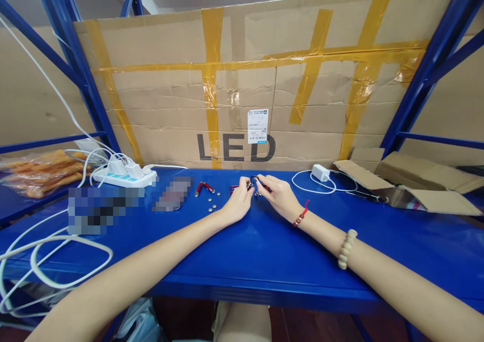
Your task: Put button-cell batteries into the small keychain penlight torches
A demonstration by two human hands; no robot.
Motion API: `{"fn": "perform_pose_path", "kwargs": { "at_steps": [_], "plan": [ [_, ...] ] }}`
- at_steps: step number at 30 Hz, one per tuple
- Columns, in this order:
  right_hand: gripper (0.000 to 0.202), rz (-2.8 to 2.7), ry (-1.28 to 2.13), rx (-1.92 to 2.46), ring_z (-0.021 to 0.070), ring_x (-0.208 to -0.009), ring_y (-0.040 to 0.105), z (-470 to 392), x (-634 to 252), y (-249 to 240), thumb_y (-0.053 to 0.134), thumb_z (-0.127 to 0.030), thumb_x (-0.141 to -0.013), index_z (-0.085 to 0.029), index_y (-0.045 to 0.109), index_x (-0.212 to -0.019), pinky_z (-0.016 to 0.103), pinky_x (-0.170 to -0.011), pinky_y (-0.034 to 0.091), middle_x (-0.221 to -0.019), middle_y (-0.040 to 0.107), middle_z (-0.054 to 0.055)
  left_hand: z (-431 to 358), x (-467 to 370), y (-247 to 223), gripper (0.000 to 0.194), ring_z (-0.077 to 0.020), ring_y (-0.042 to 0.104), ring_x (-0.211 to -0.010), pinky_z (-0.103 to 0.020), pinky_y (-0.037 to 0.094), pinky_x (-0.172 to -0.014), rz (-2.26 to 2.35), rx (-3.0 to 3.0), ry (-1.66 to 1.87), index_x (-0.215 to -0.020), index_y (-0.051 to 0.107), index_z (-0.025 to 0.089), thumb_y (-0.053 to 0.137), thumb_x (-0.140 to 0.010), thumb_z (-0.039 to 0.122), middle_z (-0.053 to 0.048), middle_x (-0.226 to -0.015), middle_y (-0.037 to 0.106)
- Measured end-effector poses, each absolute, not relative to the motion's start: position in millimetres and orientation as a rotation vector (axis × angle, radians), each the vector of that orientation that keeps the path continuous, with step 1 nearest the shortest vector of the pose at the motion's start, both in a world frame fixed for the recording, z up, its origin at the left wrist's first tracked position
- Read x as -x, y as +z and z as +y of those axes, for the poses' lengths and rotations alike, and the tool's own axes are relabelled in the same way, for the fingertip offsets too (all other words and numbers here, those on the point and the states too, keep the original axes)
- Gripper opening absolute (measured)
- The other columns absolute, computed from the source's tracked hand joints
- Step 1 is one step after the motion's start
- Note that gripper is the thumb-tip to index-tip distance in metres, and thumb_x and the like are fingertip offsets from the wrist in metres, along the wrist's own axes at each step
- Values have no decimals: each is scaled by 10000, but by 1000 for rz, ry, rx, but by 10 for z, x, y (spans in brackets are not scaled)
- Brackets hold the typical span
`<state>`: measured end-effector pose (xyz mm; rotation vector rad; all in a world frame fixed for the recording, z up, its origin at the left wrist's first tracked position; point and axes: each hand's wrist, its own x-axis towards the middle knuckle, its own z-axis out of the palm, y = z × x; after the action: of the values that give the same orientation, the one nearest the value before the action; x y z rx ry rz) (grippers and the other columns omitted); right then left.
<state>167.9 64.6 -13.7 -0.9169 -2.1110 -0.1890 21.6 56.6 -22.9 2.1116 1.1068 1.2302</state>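
Note:
Both hands meet over the blue table near its back edge. My left hand [241, 201] is closed, its fingers pinching a small dark metallic piece. Beside it my right hand [278, 193] is closed too, its fingertips on a small black loop [253, 179] between the hands. What exactly each hand grips is too small to name. Behind my left hand, a thin red loop [233, 187] shows on the table. To the left lie two small red cylinders [208, 187] with metal ends and several round silver buttons [214, 206].
On the blue table [272, 253], a white power strip [126, 178] with cables and blurred flat items stand left. A white charger [320, 172] and an open cardboard box [416, 180] are right. A large cardboard sheet [170, 105] rises behind.

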Motion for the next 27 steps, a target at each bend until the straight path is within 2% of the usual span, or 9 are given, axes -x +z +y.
{"fn": "perform_pose_path", "kwargs": {
  "at_steps": [13, 20, 27],
  "plan": [
    [230, -2145, -209, 951, 125, -649, 502, 653, -1645, -145, 346, -266, -893, -167, 553, -900, 211, -648, 369, -715, 538, 28, 565, -231, -226, 97, -134, 501, -643, -258, 388, -631, 1084, -2096, 1160, -879, 294, 193, 354, -817, 148, 21, -685, 474],
    [221, -2204, -244, 993, 121, -639, 490, 659, -1641, -151, 345, -247, -893, -172, 534, -805, 226, -706, 364, -679, 521, 13, 567, -238, -205, 98, -137, 508, -647, -266, 386, -643, 1114, -2067, 1154, -897, 290, 190, 350, -823, 168, 27, -667, 483],
    [224, -2212, -189, 978, 121, -664, 496, 662, -1662, -144, 356, -263, -890, -172, 537, -795, 222, -679, 371, -689, 535, 15, 596, -206, -218, 83, -118, 489, -634, -257, 374, -662, 1125, -2009, 1217, -868, 270, 204, 344, -835, 221, 44, -657, 471]
  ]
}}
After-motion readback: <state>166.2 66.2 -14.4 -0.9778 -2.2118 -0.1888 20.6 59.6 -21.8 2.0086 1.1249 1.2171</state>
